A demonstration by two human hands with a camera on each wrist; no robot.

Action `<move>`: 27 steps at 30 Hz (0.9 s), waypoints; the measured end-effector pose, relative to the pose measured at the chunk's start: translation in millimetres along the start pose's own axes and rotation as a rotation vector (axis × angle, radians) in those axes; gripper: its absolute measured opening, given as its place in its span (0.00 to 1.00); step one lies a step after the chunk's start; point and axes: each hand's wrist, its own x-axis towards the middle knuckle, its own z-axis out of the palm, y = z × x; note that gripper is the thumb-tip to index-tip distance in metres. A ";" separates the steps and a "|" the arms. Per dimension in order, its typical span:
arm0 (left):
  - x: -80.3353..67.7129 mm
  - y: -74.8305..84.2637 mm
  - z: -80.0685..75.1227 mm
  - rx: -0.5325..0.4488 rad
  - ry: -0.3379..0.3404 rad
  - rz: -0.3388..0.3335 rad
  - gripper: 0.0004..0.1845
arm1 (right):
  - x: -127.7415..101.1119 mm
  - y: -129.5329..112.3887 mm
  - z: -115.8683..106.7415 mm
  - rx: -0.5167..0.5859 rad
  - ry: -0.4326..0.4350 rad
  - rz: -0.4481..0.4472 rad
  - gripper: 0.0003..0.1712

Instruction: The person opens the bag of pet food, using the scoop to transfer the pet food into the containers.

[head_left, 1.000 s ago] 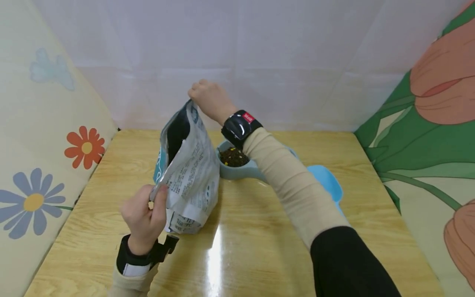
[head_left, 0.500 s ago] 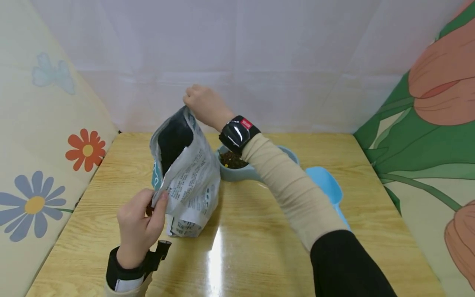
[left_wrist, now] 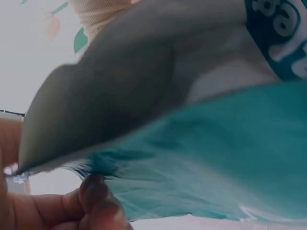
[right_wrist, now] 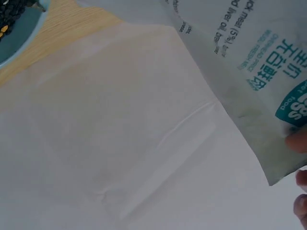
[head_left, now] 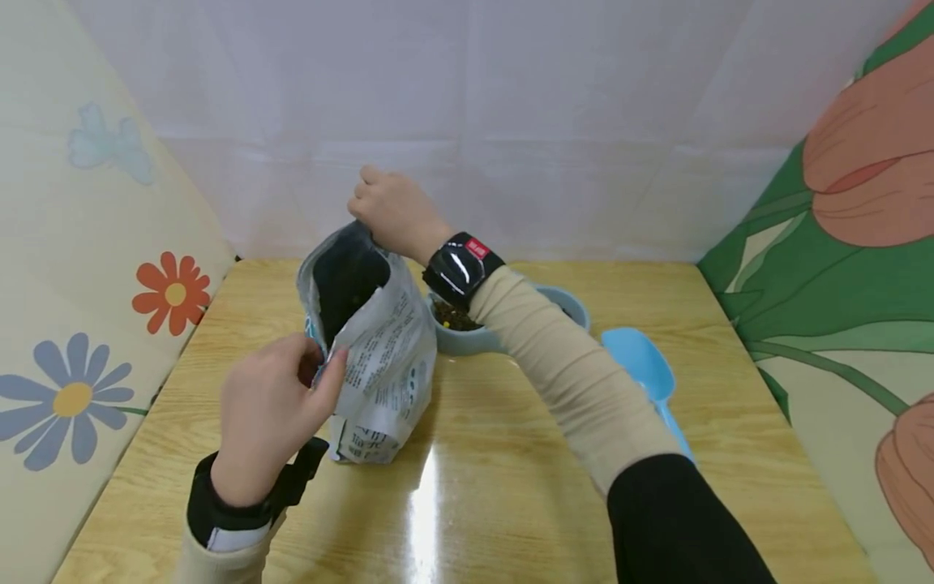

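A silver-grey and teal pet food bag [head_left: 387,357] stands left of the middle of the table, its mouth spread wide and its dark inside showing. My left hand [head_left: 273,405] pinches the near edge of the mouth; in the left wrist view its fingers [left_wrist: 96,201] lie against the teal side [left_wrist: 211,158]. At the far top corner, my right hand [head_left: 397,211] grips the rim, and the right wrist view shows a fingertip [right_wrist: 297,141] on the printed face. Just right of the bag sits a blue-grey double bowl [head_left: 470,344] with dark, yellow-flecked food inside, partly hidden by my right forearm.
A light blue scoop [head_left: 642,361] lies on the wooden table [head_left: 511,487], right of my right forearm. White cloth [head_left: 569,146] hangs behind the table, and flower-patterned panels [head_left: 73,268] flank it on both sides.
The bag's mouth has spread wider and turned toward me. My right hand has shifted left and slightly down with its corner; my left hand has moved a little left.
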 end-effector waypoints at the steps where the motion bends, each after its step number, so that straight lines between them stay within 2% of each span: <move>1: 0.6 0.5 -0.3 -0.001 -0.016 -0.001 0.15 | 0.4 -0.5 -0.1 0.000 -0.001 0.006 0.14; 5: 0.0 1.0 0.2 -0.047 -0.039 0.029 0.12 | 2.6 -1.1 0.2 0.011 0.002 0.031 0.17; 11: -3.8 -1.8 0.8 -0.125 -0.057 0.078 0.13 | 3.1 0.2 0.1 0.035 0.010 0.067 0.18; 18: -5.4 -3.5 0.6 -0.137 -0.076 0.102 0.15 | 2.8 1.6 -0.4 0.025 0.012 0.066 0.18; 20: -4.7 -3.0 -0.7 -0.116 -0.106 0.105 0.14 | 2.6 2.0 -0.9 0.017 0.010 0.052 0.17; 23: -1.7 -3.4 -4.2 -0.104 -0.187 0.116 0.13 | 1.2 3.4 -1.2 0.013 -0.011 0.025 0.16; 27: 7.5 -4.3 -13.7 -0.109 -0.360 0.074 0.17 | -4.0 4.6 -2.4 0.001 0.003 -0.029 0.16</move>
